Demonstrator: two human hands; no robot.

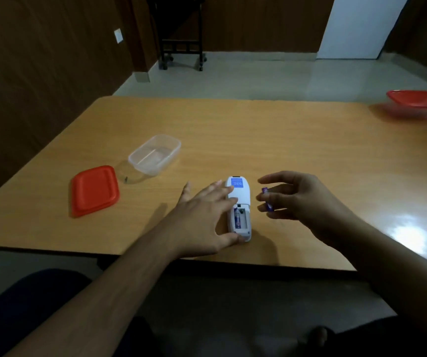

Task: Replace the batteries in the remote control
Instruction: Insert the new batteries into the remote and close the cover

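At near table edge: white remote [239, 210] lies back up, bay open w/ one cell in left slot, right slot bare. Left hand [202, 215] flat, fingers straight, steadying it. Right hand [302, 199] just beside, pinching purple battery [267, 199] at fingertips. Risks: loose pinch drops cell; polarity flipped going in; remote slides. Farther: clear tub [155, 153], red lid [94, 189].

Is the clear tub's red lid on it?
No, the red lid lies flat on the table beside the open clear tub.
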